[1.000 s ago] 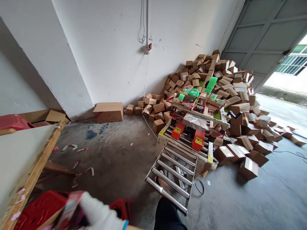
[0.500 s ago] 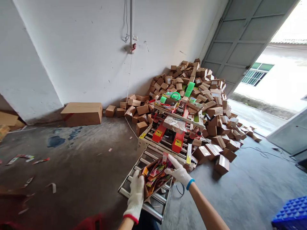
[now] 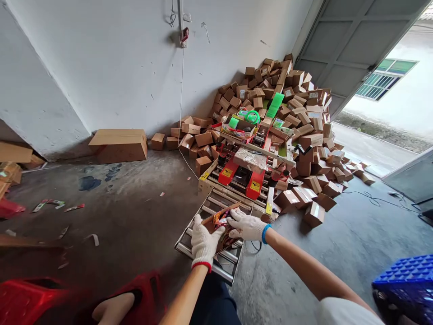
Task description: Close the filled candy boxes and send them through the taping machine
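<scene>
An open cardboard box point(image 3: 209, 222) full of small colourful packets point(image 3: 222, 219) sits tilted on the roller conveyor point(image 3: 221, 271). My left hand point(image 3: 204, 241), in a white knitted glove with a red cuff, grips the box's near left side, its thumb reaching over the packets. Over the right part of the box lies my right hand point(image 3: 246, 225), gloved in white with a blue cuff. Its fingers are stretched out and a little apart on the packets. Both hands hide much of the contents.
Beyond the conveyor stands a red taping machine point(image 3: 241, 174) with green tape rolls point(image 3: 252, 117) on top. A big heap of cardboard boxes point(image 3: 304, 140) lies behind and right. There is a blue crate point(image 3: 404, 280) at lower right, red stools point(image 3: 30, 295) and a person's leg point(image 3: 117, 309) at lower left.
My view has tilted down slightly. My left thumb has come over the packets, and my right hand has flattened down onto them. A person's leg now shows at lower left.
</scene>
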Demonstrator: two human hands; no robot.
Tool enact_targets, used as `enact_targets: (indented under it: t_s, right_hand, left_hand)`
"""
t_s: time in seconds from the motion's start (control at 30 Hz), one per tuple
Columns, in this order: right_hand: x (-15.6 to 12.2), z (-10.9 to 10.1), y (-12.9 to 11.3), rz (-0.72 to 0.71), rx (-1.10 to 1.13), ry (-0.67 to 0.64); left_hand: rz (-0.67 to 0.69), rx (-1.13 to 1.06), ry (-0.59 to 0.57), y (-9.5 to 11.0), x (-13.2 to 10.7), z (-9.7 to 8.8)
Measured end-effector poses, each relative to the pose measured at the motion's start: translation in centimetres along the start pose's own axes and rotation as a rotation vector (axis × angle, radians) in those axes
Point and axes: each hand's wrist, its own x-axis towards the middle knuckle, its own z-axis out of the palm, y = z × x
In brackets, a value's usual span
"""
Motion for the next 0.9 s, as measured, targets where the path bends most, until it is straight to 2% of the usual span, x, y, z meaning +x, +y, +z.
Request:
enact_targets:
  t_s: [0.2,0.37,0.5,0.7,0.8,0.9]
  right_hand:
    - [-0.2,-0.1,0.5,-0.008,0.063,-0.115]
    - [1.1,-0.2,0.7,-0.036,-0.039,0.075]
    - [2.7,0.4,-0.2,0.145,-0.096,0.201]
    - [2.4,1.0,-2.6,0.247,-0.128,0.234]
    - [2.2,1.3,-4.8,0.298,-0.145,0.246]
    - [3.7,2.0,-7.1,0.382,-0.150,0.212]
  left_hand:
    - [-0.014,-0.048,-0.004,-0.1,0.2,0.2]
    - [-0.063,-0.216,-0.109,-1.0,0.8,-0.4]
    - [-0.063,-0.315,-0.198,-1.6,0.2,-1.0]
    - [0.045,-0.204,-0.038,-1.8,-1.1,-0.5]
    - [0.093,-0.171,-0.023,-2.4,-1.0,-0.1]
    - [0.116,-0.152,-0.008,-3.4,-0.9,0.4]
